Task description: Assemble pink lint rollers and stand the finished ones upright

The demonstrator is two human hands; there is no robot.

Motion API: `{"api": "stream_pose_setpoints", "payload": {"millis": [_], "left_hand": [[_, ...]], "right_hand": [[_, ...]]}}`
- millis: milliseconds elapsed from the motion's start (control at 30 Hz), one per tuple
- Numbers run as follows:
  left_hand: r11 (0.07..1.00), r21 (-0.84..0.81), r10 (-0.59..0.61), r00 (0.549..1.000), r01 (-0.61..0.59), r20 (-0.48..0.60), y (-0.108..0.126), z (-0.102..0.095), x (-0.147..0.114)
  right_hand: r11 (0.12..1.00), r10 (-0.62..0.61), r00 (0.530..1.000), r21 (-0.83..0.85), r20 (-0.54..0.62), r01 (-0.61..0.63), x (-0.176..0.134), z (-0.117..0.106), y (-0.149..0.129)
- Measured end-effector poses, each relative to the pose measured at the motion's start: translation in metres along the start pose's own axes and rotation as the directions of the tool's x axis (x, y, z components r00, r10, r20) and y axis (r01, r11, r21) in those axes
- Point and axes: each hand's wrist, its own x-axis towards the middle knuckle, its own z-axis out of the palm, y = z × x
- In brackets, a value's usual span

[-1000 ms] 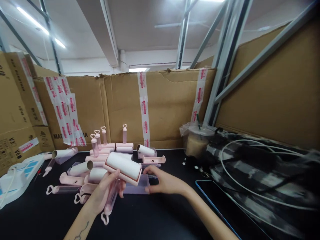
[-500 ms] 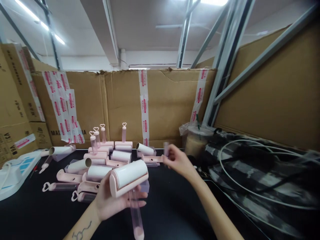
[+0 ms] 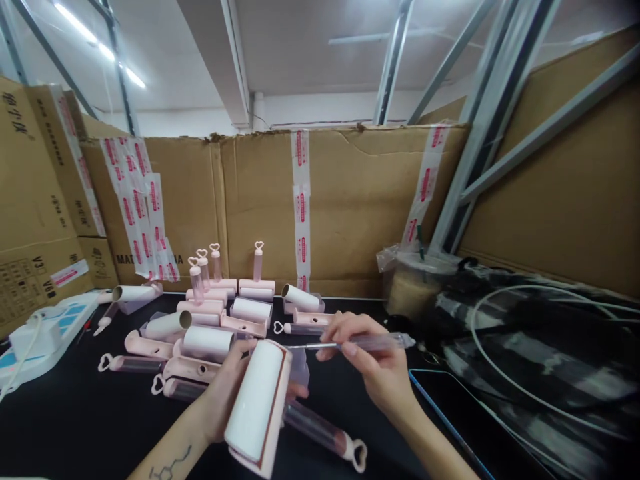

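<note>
My left hand is closed around a lint roller with a white paper roll in a pink holder. Its translucent handle, ending in a pink heart loop, points to the lower right. In my right hand is a screwdriver with a clear handle, held level. The metal shaft points left, its tip close to the upper end of the pink holder; whether it touches is unclear. Behind my hands, a pink holder and a loose handle lie on the black table.
More lint rollers and loose parts, such as a white roll, cover the table's left and middle. A drink cup, a phone and dark fabric with a white cable are at right. A power strip lies at left.
My right hand has come back towards the lint roller and now shows a screwdriver. My left hand has turned the roller steeper, its handle swinging to the right. The view has shifted slightly right.
</note>
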Motion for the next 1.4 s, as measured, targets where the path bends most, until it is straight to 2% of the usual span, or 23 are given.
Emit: {"api": "stream_pose_setpoints", "payload": {"millis": [67, 133, 267, 433, 567, 733, 933, 1067, 1167, 1233, 1300, 1400], "left_hand": [[0.998, -0.036, -0.040, 0.996, 0.043, 0.082, -0.001, 0.000, 0.000], [0.995, -0.072, -0.057, 0.993, 0.064, 0.105, -0.002, -0.002, 0.002], [0.995, -0.063, -0.075, 0.997, 0.073, -0.032, -0.007, -0.007, 0.005], [1.000, -0.007, -0.015, 0.997, 0.015, -0.080, -0.009, -0.003, 0.005], [1.000, 0.026, -0.013, 0.997, 0.015, -0.073, -0.010, 0.000, 0.004], [0.998, 0.024, -0.055, 0.993, 0.058, -0.101, -0.010, -0.002, 0.005], [0.999, 0.042, 0.015, 0.987, -0.008, -0.160, -0.010, 0.002, 0.005], [0.992, 0.101, 0.105, 0.960, -0.081, -0.259, -0.014, 0.002, 0.005], [0.957, 0.222, 0.247, 0.924, -0.185, -0.293, -0.015, -0.001, 0.005], [0.886, 0.359, 0.399, 0.876, -0.293, -0.270, -0.015, -0.003, 0.005], [0.801, 0.476, 0.508, 0.832, -0.362, -0.224, -0.015, -0.005, 0.005], [0.763, 0.526, 0.535, 0.824, -0.376, -0.186, -0.015, -0.008, 0.006]], "right_hand": [[0.996, 0.023, 0.997, -0.090, 0.073, -0.017, -0.002, 0.004, -0.002], [0.978, 0.073, 0.984, -0.204, 0.161, -0.039, -0.003, 0.008, -0.003], [0.939, 0.076, 0.959, -0.344, 0.274, 0.023, -0.005, 0.014, -0.003], [0.955, -0.035, 0.975, -0.280, 0.218, 0.097, -0.007, 0.012, -0.006], [0.938, -0.038, 0.965, -0.324, 0.259, 0.124, -0.009, 0.011, -0.010], [0.947, -0.066, 0.971, -0.291, 0.230, 0.134, -0.013, 0.012, -0.013], [0.907, -0.052, 0.949, -0.384, 0.310, 0.175, -0.009, 0.016, -0.013], [0.863, -0.043, 0.891, -0.433, 0.452, 0.261, -0.010, 0.015, -0.016], [0.733, -0.115, 0.821, -0.510, 0.559, 0.450, -0.015, 0.015, -0.015], [0.620, -0.188, 0.770, -0.535, 0.609, 0.575, -0.019, 0.015, -0.012], [0.553, -0.265, 0.729, -0.520, 0.631, 0.651, -0.023, 0.017, -0.006], [0.532, -0.326, 0.709, -0.499, 0.625, 0.684, -0.030, 0.019, 0.004]]}}
